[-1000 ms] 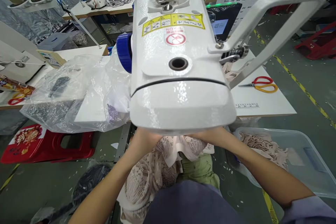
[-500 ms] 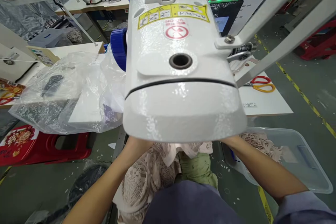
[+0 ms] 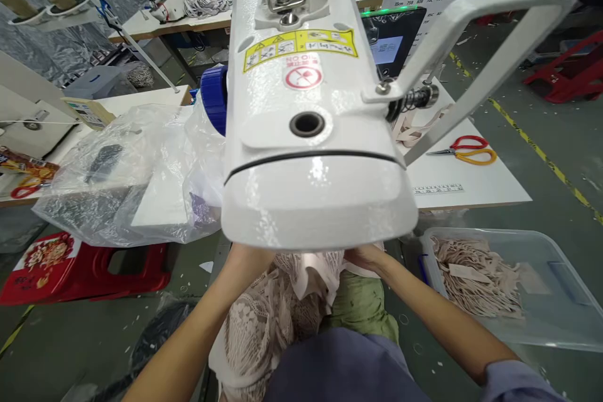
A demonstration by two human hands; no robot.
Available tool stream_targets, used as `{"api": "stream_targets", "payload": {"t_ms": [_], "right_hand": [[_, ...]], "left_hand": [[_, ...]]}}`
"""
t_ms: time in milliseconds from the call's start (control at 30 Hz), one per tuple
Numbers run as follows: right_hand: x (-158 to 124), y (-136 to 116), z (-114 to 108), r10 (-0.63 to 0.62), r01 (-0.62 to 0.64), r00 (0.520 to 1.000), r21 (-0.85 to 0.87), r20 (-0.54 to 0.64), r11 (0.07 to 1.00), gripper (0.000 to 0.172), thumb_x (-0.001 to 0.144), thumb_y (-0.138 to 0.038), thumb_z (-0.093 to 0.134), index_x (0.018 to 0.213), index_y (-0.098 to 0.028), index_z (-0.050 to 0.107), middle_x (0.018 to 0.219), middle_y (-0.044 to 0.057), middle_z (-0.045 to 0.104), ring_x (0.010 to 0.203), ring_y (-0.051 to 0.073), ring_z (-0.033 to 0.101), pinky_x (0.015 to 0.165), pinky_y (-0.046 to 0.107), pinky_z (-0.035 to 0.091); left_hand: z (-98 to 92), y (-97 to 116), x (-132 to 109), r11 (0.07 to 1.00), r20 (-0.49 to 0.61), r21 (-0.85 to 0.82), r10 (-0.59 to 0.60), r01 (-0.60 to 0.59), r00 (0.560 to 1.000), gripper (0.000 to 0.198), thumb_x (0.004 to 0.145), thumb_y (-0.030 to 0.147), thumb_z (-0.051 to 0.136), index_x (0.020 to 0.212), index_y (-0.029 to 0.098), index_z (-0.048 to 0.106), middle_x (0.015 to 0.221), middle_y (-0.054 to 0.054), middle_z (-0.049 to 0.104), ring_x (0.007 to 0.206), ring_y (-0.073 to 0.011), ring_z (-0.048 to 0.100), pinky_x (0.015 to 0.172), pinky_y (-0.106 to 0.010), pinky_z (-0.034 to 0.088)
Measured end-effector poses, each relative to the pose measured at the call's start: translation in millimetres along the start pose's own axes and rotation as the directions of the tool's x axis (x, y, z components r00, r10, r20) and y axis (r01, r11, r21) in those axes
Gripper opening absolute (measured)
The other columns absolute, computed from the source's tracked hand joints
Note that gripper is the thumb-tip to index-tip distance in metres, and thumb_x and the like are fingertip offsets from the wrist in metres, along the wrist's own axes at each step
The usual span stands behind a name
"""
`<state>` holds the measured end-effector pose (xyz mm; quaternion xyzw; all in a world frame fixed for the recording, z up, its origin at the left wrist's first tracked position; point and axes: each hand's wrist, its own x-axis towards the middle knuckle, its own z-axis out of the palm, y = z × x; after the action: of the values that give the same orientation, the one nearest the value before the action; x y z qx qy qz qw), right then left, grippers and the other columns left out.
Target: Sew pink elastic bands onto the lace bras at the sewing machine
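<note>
The white sewing machine head [image 3: 315, 201] fills the middle of the view and covers most of both hands. My left hand [image 3: 250, 256] reaches under its left side, beside beige lace fabric [image 3: 264, 320]; the fingers are hidden. My right hand [image 3: 365, 255] is under the right side, at the right edge of the fabric. Its fingers are also mostly out of sight, so I cannot tell whether it grips. The lace pieces hang over my lap, next to a green cloth [image 3: 360, 301].
Right of the machine, scissors [image 3: 471, 151] and a ruler [image 3: 438, 190] lie on the white tabletop [image 3: 490, 191]. Below stands a clear plastic bin [image 3: 556, 245] holding beige straps [image 3: 480, 282]. A plastic bag [image 3: 155, 169] covers the left tabletop, above a red stool [image 3: 103, 270].
My right hand has moved left and inward to the fabric, out from behind the machine head. The view has shifted slightly, showing more of the bin. My left arm stays nearly in place.
</note>
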<state>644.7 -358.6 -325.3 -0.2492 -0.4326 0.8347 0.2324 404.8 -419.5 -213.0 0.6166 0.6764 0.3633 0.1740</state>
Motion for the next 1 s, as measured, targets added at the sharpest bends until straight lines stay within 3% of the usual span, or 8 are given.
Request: {"api": "stream_targets", "payload": {"t_ms": [67, 167, 567, 733, 800, 900, 933, 1000], "right_hand": [[-3, 13, 2, 0.077, -0.086, 0.994, 0.124, 0.074, 0.988, 0.079, 0.057, -0.079, 0.073, 0.117, -0.028, 0.062, 0.124, 0.012, 0.065, 0.126, 0.030, 0.053, 0.094, 0.043, 0.051], [-10, 18, -1, 0.127, -0.140, 0.988, 0.176, 0.085, 0.974, 0.072, 0.053, -0.057, 0.088, 0.113, -0.025, 0.064, 0.115, 0.011, 0.070, 0.115, 0.029, 0.062, 0.088, 0.039, 0.054], [-37, -4, -36, 0.111, -0.044, 0.976, 0.331, -0.186, 0.943, 0.033, 0.063, -0.037, 0.090, 0.082, -0.018, 0.072, 0.077, 0.004, 0.075, 0.071, 0.015, 0.070, 0.071, 0.025, 0.055], [-71, -51, -38, -0.073, 0.159, 0.916, 0.189, -0.393, 0.969, 0.029, 0.063, -0.038, 0.090, 0.079, -0.021, 0.072, 0.073, -0.001, 0.073, 0.061, 0.011, 0.065, 0.063, 0.022, 0.053], [-83, -69, -17, -0.156, 0.171, 0.937, 0.019, -0.312, 0.985, 0.030, 0.062, -0.042, 0.089, 0.075, -0.021, 0.073, 0.068, -0.001, 0.072, 0.057, 0.013, 0.064, 0.058, 0.024, 0.051], [-90, -86, 33, -0.032, 0.081, 0.988, -0.330, 0.151, 0.940, 0.020, 0.075, -0.039, 0.080, 0.074, -0.020, 0.075, 0.071, 0.001, 0.073, 0.062, 0.015, 0.064, 0.059, 0.024, 0.048], [-90, -88, 48, 0.009, 0.106, 0.971, -0.462, 0.240, 0.881, 0.018, 0.084, -0.035, 0.071, 0.078, -0.019, 0.076, 0.074, 0.001, 0.074, 0.065, 0.015, 0.065, 0.060, 0.024, 0.047], [-84, -89, 71, -0.005, 0.192, 0.960, -0.641, 0.281, 0.743, 0.022, 0.094, -0.029, 0.057, 0.087, -0.019, 0.077, 0.081, 0.002, 0.075, 0.072, 0.015, 0.066, 0.065, 0.023, 0.045]], "left_hand": [[3.3, 0, -2, 1.000, 0.032, 0.020, 0.017, -0.017, 0.999, 0.013, 0.080, 0.031, 0.064, 0.088, 0.024, 0.071, 0.085, -0.008, 0.073, 0.099, -0.0305, 0.068, 0.086, -0.038, 0.057], [9.1, 4, -3, 0.996, 0.049, 0.079, 0.033, -0.036, 0.998, 0.015, 0.081, 0.034, 0.064, 0.090, 0.023, 0.070, 0.088, -0.009, 0.072, 0.096, -0.0301, 0.068, 0.085, -0.038, 0.057], [0.6, 25, -2, 0.963, 0.142, 0.255, 0.053, -0.088, 0.989, 0.018, 0.086, 0.032, 0.059, 0.072, 0.022, 0.062, 0.052, 0.000, 0.052, 0.057, -0.0195, 0.059, 0.057, -0.029, 0.050], [-8.7, 56, -41, 0.917, -0.073, 0.337, 0.253, -0.215, 0.965, 0.013, 0.091, 0.024, 0.054, 0.101, 0.022, 0.061, 0.076, -0.004, 0.066, 0.069, -0.0207, 0.066, 0.059, -0.029, 0.052], [-1.1, 76, -62, 0.872, -0.044, 0.226, 0.454, -0.433, 0.890, 0.028, 0.090, 0.023, 0.057, 0.117, 0.025, 0.055, 0.096, -0.008, 0.070, 0.091, -0.0230, 0.069, 0.075, -0.034, 0.057], [17.7, 98, -80, 0.751, 0.101, 0.077, 0.649, -0.656, 0.754, 0.050, 0.087, 0.037, 0.064, 0.132, 0.021, 0.048, 0.113, -0.015, 0.070, 0.109, -0.0290, 0.066, 0.095, -0.043, 0.054], [22.9, 100, -80, 0.769, 0.162, 0.056, 0.622, -0.637, 0.766, 0.052, 0.085, 0.042, 0.066, 0.129, 0.019, 0.051, 0.109, -0.015, 0.071, 0.104, -0.0299, 0.068, 0.090, -0.043, 0.055], [27.5, 95, -74, 0.897, 0.305, 0.032, 0.411, -0.440, 0.859, 0.035, 0.082, 0.044, 0.068, 0.107, 0.019, 0.064, 0.085, -0.009, 0.074, 0.075, -0.0245, 0.070, 0.066, -0.035, 0.056]]}}
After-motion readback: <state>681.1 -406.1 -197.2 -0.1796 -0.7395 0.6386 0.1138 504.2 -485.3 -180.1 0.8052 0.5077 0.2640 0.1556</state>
